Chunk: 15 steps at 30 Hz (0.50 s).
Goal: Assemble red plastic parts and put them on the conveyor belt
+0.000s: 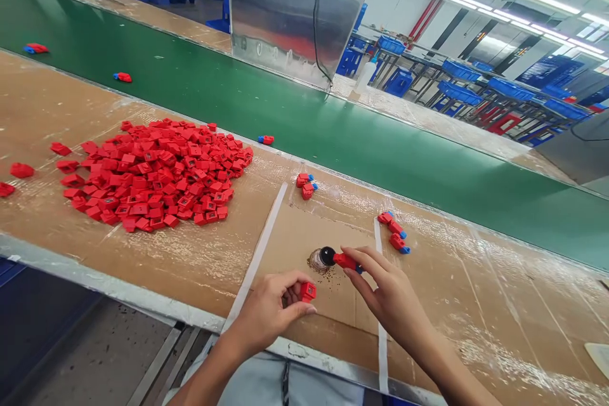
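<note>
A light, stiff red plastic block is being pinched by the left hand in a narrow grip, and a black-tipped red piece by the right hand

Red blocks in the pile, left of centre: glossy moulded plastic, smooth. Cardboard sheet on the bench, lower centre: matt brown paper, rough, scuffed white. White tape strip: matt. Green conveyor belt: smooth, matt. Steel guard panel, top centre: polished, reflective metal.
</note>
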### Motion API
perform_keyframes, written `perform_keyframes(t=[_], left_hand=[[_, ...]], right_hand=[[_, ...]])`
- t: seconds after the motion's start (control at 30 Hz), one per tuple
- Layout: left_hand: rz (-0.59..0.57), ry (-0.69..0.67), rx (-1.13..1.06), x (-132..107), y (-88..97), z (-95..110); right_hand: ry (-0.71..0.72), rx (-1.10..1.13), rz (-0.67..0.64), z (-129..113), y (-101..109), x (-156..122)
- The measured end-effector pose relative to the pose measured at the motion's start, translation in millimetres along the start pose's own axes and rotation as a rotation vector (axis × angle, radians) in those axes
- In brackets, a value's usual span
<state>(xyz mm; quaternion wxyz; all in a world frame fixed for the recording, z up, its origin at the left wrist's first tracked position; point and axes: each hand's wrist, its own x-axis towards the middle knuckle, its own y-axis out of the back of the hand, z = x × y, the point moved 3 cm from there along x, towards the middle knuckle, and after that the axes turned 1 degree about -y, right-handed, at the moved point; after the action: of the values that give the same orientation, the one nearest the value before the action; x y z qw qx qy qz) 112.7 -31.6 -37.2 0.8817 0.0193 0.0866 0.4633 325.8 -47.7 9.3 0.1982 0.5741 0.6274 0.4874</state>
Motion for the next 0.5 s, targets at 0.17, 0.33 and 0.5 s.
perform_keyframes(t=[0.17,0.33,0.5], left_hand=[[-0.014,0.006,0.003,-0.2,-1.8,0.7],[-0.008,-0.001,0.009,-0.8,-1.6,0.8],[-0.008,0.009,-0.008,-2.3,-0.8,2.5]], right_hand=[[0.003,-0.008,0.003,1.4,-5.3,0.3],[0.015,-0.008,0.003,-0.5,-5.5,0.7],[0.032,-0.015,0.020,-3.7,-1.9,1.3]])
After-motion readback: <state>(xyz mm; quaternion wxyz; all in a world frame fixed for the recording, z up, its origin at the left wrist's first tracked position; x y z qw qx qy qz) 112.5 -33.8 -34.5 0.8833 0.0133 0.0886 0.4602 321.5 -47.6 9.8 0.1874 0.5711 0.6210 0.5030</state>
